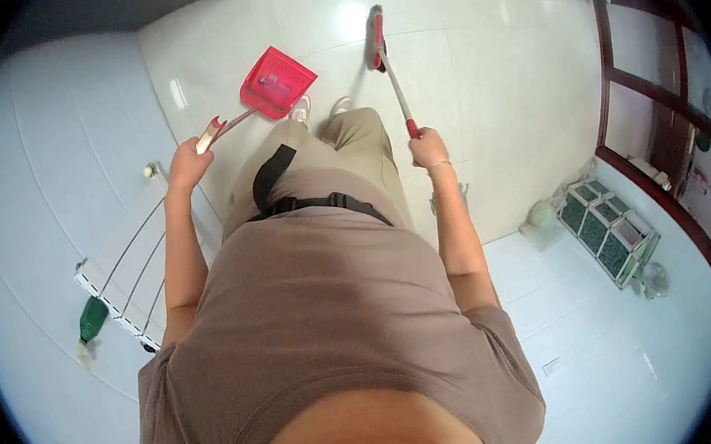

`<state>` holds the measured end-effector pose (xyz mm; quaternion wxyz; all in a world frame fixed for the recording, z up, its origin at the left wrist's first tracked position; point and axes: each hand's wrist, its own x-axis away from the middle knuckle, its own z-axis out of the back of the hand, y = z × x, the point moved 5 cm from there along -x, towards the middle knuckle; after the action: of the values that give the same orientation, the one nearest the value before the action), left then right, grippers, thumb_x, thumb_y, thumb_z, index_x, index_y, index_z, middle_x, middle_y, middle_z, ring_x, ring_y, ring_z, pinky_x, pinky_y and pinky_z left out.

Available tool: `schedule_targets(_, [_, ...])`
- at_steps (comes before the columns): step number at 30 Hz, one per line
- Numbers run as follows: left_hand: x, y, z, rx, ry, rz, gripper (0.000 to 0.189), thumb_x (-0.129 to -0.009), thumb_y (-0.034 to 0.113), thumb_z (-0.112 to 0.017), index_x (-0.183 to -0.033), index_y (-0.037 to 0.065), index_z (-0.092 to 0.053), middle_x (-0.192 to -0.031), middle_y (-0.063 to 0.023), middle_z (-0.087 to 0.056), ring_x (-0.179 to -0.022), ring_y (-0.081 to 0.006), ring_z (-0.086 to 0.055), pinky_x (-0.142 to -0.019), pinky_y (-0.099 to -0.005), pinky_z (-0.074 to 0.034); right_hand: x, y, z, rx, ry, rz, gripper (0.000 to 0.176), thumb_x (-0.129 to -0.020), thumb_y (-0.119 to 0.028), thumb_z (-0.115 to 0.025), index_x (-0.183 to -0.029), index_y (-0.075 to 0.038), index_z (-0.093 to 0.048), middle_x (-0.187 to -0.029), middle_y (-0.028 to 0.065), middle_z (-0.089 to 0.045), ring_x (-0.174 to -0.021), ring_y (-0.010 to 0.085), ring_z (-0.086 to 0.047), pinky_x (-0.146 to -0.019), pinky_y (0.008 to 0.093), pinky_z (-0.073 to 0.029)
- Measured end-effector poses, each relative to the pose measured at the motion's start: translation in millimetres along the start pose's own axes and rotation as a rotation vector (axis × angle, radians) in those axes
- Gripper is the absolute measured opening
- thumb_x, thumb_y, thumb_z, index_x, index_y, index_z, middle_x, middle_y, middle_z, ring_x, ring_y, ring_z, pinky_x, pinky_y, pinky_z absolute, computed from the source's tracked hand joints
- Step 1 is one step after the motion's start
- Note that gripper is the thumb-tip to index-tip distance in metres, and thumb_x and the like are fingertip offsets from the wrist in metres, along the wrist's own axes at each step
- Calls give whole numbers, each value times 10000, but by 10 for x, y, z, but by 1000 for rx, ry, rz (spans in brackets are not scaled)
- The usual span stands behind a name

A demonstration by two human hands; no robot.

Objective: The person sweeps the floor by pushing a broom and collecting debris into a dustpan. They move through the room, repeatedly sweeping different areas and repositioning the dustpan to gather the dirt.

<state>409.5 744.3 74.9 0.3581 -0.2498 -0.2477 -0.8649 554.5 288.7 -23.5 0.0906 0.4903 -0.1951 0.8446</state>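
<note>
My left hand (190,163) is closed round the handle of a red dustpan (294,78), whose pan is out in front of my left shoe. Inside the pan lies a small clear, purplish item that I cannot make out exactly. On the other side, my right hand (429,148) grips the red end of a broom (396,85) with a pale stick. The broom's red head and dark bristles are on the tiled floor, ahead and to the right of my feet. A gap of bare floor separates the broom head from the dustpan.
Left of me stands a white rack (120,303) with dark rods, a green bottle-shaped thing (93,319) beside it. On the right are a glass-sided case (608,223), a clear jar (655,280), a plastic bag (541,217) and a dark red wooden frame (607,77).
</note>
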Motion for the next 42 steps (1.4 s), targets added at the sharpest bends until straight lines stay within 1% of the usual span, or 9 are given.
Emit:
schedule_targets(3, [-210,-369,-121,27,-19,16,239,-661,182,-548,-823,10,-582,-726,-191,-591,-692,-330,-577,-640,-387,-439,-36,9,195,-263,143,57,289,-713,-98,-462,-904,86,-578,-579,164,-563,-459,232,-583,-490,340,-479])
schedule_targets(5, [-716,-1526,-611,85,-49,35,246,-658,184,-551,-832,13,-582,-736,-191,-592,-704,-331,-578,-646,-390,-439,-350,-382,-475,-330,188,31,300,-701,-53,-483,-933,116,-568,-543,104,-528,-415,191,-545,-397,301,-446])
schedule_targets(10, [-268,-395,-332,-12,3,50,245,-667,191,-548,-836,16,-567,-762,-188,-590,-721,-335,-573,-655,-397,-440,-721,-451,1325,-111,228,189,341,-699,-62,-530,-983,126,-532,-566,115,-539,-393,185,-531,-357,283,-400])
schedule_targets(12, [-381,-461,-349,-7,2,76,236,-670,191,-546,-832,20,-566,-754,-183,-590,-716,-335,-571,-651,-397,-439,-1042,-832,1573,151,262,233,324,-700,-123,-575,-923,110,-539,-575,134,-544,-427,191,-548,-398,297,-427])
schedule_targets(16, [-429,-504,-469,27,-10,149,213,-677,187,-543,-826,36,-565,-733,-169,-589,-703,-328,-569,-638,-395,-436,-1681,-1383,1691,677,276,96,360,-730,-215,-550,-1038,-28,-558,-956,149,-631,-907,237,-614,-777,373,-469])
schedule_targets(22, [-154,-468,-739,50,-39,218,198,-676,178,-544,-815,39,-567,-719,-163,-589,-684,-321,-567,-627,-390,-434,-2368,-1494,1216,764,270,200,338,-786,-163,-475,-1095,-48,-553,-1078,167,-588,-1010,264,-574,-836,357,-462])
schedule_targets(30, [-523,-908,-901,34,-56,148,221,-663,179,-544,-812,18,-570,-756,-189,-593,-732,-348,-568,-667,-411,-436,-1330,-1309,-336,854,-52,315,357,-787,-182,-478,-1081,18,-516,-1038,181,-597,-962,286,-592,-801,376,-479])
schedule_targets(40, [-390,-969,-1006,0,-27,118,231,-674,168,-518,-840,21,-583,-831,-197,-596,-807,-353,-566,-717,-420,-437,-416,-771,-176,626,-233,506,366,-701,-165,-519,-1056,-107,-590,-889,174,-629,-867,326,-595,-751,382,-463])
schedule_targets(42, [-326,-1006,-1013,3,-41,114,227,-676,166,-513,-838,22,-582,-835,-196,-597,-811,-353,-566,-720,-420,-439,-450,-541,-10,528,-258,322,453,-663,-141,-514,-1113,-130,-571,-879,173,-628,-841,334,-599,-736,392,-470])
